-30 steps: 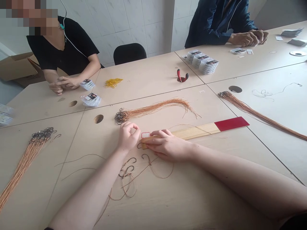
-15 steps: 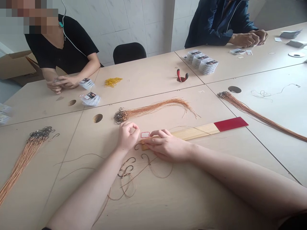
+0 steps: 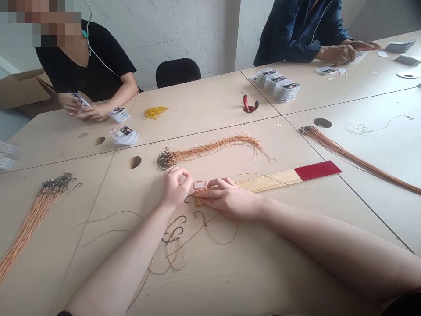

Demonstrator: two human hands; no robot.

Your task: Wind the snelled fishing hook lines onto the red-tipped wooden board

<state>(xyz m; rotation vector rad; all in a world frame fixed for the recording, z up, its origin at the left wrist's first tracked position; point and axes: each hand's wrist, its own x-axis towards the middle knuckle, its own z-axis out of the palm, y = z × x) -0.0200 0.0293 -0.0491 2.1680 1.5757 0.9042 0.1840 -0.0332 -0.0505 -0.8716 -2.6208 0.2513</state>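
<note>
Little changes mid-tabletop [image 3: 250, 263]: right hand [image 3: 230, 199] still pinches hook [image 3: 186, 198] on wooden strip [image 3: 272, 181], steadying it; left hand [image 3: 174, 186] pinched closed, contents unclear

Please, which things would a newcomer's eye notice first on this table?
Probably the wooden strip with its dark red end, lying under the right hand. Next, the bundle of hooks on orange-brown lines, stretched out just beyond the left hand. Farther back, the red-and-black handles stand up at a hole in the table.
</note>
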